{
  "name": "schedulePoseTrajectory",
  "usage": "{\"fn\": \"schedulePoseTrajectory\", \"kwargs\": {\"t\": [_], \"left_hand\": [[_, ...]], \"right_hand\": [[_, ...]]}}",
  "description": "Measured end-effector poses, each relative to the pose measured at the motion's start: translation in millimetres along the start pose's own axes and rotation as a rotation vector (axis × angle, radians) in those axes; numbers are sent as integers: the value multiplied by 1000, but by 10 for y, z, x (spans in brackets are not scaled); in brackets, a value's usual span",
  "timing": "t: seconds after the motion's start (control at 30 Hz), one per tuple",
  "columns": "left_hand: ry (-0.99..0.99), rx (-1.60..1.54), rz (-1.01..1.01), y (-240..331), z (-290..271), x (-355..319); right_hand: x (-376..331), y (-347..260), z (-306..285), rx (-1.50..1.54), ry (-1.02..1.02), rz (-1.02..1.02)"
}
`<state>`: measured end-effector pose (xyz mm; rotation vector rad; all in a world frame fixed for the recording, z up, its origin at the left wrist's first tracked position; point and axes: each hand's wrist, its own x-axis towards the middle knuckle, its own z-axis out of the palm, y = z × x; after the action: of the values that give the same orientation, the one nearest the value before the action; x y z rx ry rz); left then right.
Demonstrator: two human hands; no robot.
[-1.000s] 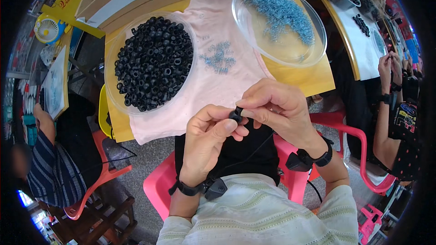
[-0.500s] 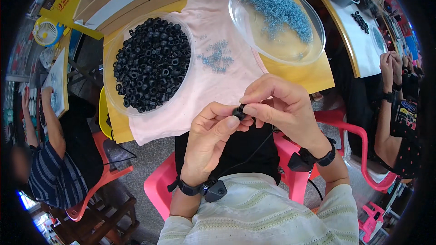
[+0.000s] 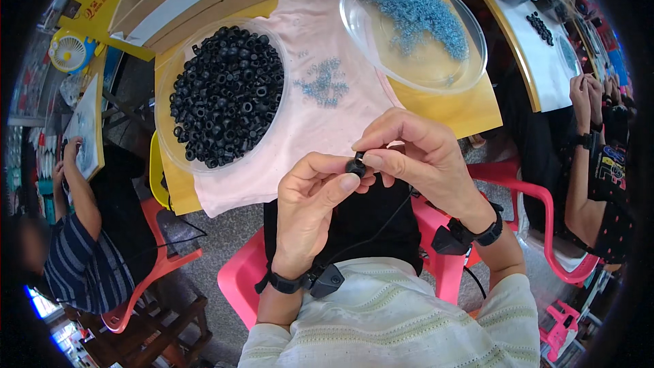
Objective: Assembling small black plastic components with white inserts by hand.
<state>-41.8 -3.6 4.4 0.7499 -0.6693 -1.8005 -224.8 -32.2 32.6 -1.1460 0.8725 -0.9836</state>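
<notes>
In front of my lap, my left hand [image 3: 315, 194] pinches a small black rounded plastic part [image 3: 353, 167] between thumb and fingers. The thumb and forefinger of my right hand [image 3: 426, 163] are closed at the part's upper end, on a small dark piece [image 3: 360, 155] that the fingertips partly hide. Whether the two pieces are joined I cannot tell. Beyond my left hand, many similar black hollow parts [image 3: 228, 95] fill a clear round tub [image 3: 161, 138]. Tiny clear-blue pieces [image 3: 323, 83] lie scattered on the pink cloth [image 3: 310, 17].
A second clear tub [image 3: 346, 24] at the far right of the table holds a heap of clear-blue pieces [image 3: 417, 13]. An open cardboard box [image 3: 204, 3] stands at the back left. People sit at side tables, one person's hands [image 3: 586, 99] at right. Pink chairs [image 3: 538, 194] stand close by.
My hands have shifted very slightly left, still closed together at the black part. The person at left has lowered a raised hand toward their table.
</notes>
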Motion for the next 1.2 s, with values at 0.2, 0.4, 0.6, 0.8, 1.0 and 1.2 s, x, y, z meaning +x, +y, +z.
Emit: {"fn": "schedulePoseTrajectory", "kwargs": {"t": [0.2, 0.4, 0.6, 0.8, 1.0, 1.2], "left_hand": [[19, 29, 24, 18, 0, 6], [12, -113, -24, -30, -39, -1], [-11, -226, -123, -20, -28, 16], [-40, -251, -209, -38, -104, 14], [16, -216, -207, -40, -39, -15], [27, -165, -311, -172, -135, 27]], "right_hand": [[13, -25, 26, -55, 10, 0], [27, 21, -16, -585, 17, -425], [-28, -20, 39, -671, 30, -480], [-29, 56, 31, -751, 42, -522], [-24, 88, 14, -736, 49, -587], [-72, 235, -81, -708, 9, -555]]}}
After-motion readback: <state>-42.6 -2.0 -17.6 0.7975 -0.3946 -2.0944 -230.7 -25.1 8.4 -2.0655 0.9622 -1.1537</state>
